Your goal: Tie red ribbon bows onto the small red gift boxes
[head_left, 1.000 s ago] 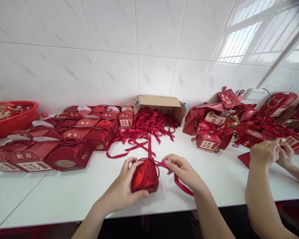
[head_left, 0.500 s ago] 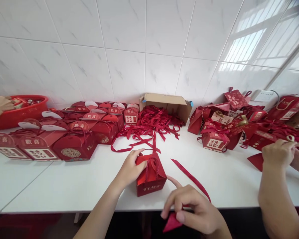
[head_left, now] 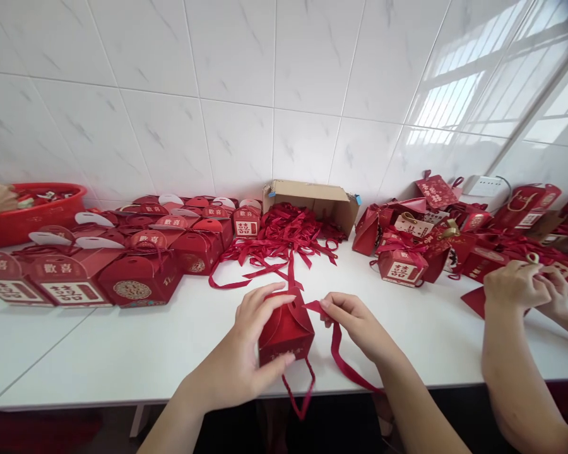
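A small red box (head_left: 288,334) stands near the front edge of the table, its cord handle (head_left: 303,407) hanging down over the edge. My left hand (head_left: 246,340) reaches around the box from the left, thumb and fingers spread against it. Just right of the box, my right hand (head_left: 345,315) pinches a red ribbon (head_left: 343,362) near its pointed end, and that tip points at the top of the box. The rest of the ribbon trails down to the table's front edge.
Behind the box, red ribbons (head_left: 288,230) spill from a cardboard box (head_left: 312,188). Finished-looking red boxes (head_left: 139,280) fill the left. Another person's hands (head_left: 520,284) work at the right; a hand touches a red basin (head_left: 42,217) at far left.
My right hand has moved up and forward, bringing the ribbon's end beside the box. The cord handle has flipped from the box top to its front. My left hand has shifted nearer and spread.
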`<state>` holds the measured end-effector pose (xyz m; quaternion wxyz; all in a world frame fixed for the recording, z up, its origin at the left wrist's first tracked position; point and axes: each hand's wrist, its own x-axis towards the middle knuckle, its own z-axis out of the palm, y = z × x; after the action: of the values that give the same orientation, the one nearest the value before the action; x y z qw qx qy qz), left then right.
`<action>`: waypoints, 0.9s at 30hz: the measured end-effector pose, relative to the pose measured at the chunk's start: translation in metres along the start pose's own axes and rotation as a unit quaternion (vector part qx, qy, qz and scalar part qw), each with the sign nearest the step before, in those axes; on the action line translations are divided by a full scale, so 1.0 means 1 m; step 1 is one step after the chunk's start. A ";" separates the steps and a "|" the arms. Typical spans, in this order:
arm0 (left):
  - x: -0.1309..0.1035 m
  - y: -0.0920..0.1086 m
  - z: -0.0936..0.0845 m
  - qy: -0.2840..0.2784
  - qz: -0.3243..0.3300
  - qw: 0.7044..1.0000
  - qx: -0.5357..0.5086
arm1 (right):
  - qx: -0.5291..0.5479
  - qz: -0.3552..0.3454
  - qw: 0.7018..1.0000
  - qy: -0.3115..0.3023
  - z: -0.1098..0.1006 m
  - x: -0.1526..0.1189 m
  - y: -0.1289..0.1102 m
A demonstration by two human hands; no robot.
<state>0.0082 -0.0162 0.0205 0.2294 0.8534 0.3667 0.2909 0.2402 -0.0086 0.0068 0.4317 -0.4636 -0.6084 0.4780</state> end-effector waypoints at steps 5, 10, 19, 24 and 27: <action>0.015 -0.010 0.014 0.093 -0.080 0.992 -0.006 | -0.067 0.003 0.997 -0.023 0.006 0.013 -0.013; 0.023 -0.015 0.025 0.050 -0.126 0.991 0.002 | -0.112 0.008 0.993 -0.031 0.009 0.019 -0.014; 0.033 -0.010 0.024 0.100 -0.101 0.989 -0.033 | -0.172 -0.002 0.983 -0.064 0.015 0.023 -0.013; 0.030 -0.010 0.025 0.135 -0.051 0.989 -0.026 | -0.236 -0.085 0.967 0.030 0.010 0.026 -0.014; 0.031 -0.009 0.022 0.200 0.007 0.980 0.003 | -0.198 -0.146 0.969 -0.010 0.012 0.030 -0.019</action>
<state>0.0358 0.0091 0.0098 0.1467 0.7811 0.4005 0.4560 0.2198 0.0161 0.0261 0.3900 -0.4413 -0.7564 0.2847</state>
